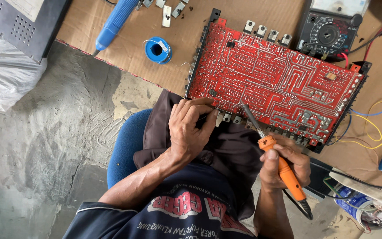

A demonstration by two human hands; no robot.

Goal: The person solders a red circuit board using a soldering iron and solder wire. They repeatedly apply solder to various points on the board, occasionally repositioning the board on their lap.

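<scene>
A large red circuit board (279, 84) lies solder side up, half on a cardboard sheet, half over my lap. My left hand (191, 128) rests at the board's near edge, fingers pinched on a thin dark tool or wire by the metal tabs. My right hand (286, 166) grips an orange soldering iron (284, 170); its metal tip (244, 108) points up-left and touches the board near the lower middle.
A blue solder spool (157, 50) and a blue-handled tool (112, 24) lie on the cardboard (111, 48) to the left. A black analog multimeter (330, 31) sits at top right. Coloured wires (376, 128) trail right. A grey metal case (18, 22) and white bag are at top left.
</scene>
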